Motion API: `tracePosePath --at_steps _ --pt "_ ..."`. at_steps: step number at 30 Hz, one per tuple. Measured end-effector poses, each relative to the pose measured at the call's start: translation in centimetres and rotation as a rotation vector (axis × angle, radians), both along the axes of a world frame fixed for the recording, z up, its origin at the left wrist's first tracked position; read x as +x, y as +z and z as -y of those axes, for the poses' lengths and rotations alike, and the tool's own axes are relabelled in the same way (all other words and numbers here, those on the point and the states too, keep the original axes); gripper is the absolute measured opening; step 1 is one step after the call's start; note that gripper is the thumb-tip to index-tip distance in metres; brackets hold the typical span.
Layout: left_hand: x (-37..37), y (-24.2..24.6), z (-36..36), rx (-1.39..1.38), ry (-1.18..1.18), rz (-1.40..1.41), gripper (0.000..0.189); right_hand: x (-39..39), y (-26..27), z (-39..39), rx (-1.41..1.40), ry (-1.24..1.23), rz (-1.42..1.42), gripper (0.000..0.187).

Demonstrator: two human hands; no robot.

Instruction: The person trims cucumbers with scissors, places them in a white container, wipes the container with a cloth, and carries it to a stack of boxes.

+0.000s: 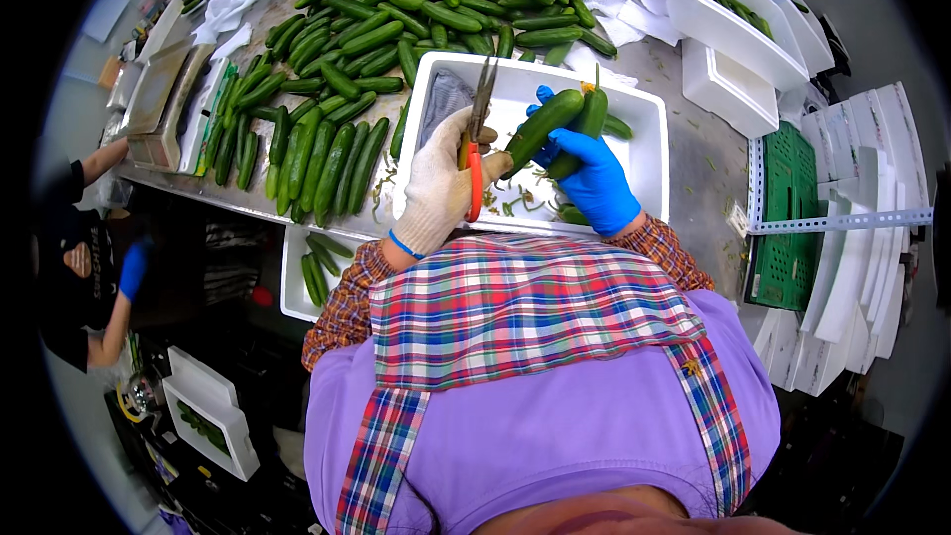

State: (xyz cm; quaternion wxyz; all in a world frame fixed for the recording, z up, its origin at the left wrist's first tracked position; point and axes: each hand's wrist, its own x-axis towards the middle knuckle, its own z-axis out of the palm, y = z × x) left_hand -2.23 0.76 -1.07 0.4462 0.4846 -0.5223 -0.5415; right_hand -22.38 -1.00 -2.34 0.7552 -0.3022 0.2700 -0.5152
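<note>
My left hand (438, 182), in a white work glove with stained fingertips, holds a pair of scissors (475, 141) with orange handles. The blades point up and away from me; whether they are fully closed is hard to tell. In a blue glove, my right hand (594, 174) grips two cucumbers, a thick one (546, 126) and another (591, 122) with a stem and an orange withered blossom near its top. My left thumb is at the thick cucumber's lower end. Both hands are over a white foam box (654, 156) holding trimmings, a grey cloth (446, 100) and a few partly hidden cucumbers.
A large cucumber pile (416, 15) covers the far metal table, with a row (327, 163) at left. A scale (167, 104) stands further left. Foam boxes (732, 82) and a green crate (784, 215) flank the right. A co-worker (82, 267) is at left.
</note>
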Motion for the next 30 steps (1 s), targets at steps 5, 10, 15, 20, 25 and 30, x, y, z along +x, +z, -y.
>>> tracePosePath --at_steps 5,10,15,20,25,30 --pt "-0.6 1.3 0.5 -0.04 -0.001 0.217 0.054 0.6 0.4 -0.3 -0.053 0.01 -0.163 0.056" --pt "-0.2 -0.9 1.4 -0.1 0.023 0.136 0.038 0.7 -0.4 -0.2 0.022 0.085 -0.093 0.06" --pt "0.1 -2.2 1.8 0.029 -0.023 0.052 0.037 0.6 -2.1 0.2 0.278 0.072 0.252 0.062" --pt "1.3 -2.9 1.7 0.066 0.055 -0.176 0.029 0.1 -1.6 1.0 0.345 0.255 0.637 0.072" --pt "1.3 -3.5 1.6 0.007 0.047 -0.068 0.042 0.0 -0.1 1.1 0.257 0.392 0.429 0.08" --pt "1.6 -4.5 1.8 -0.233 0.121 0.16 0.054 0.3 0.2 1.6 0.253 0.296 0.319 0.076"
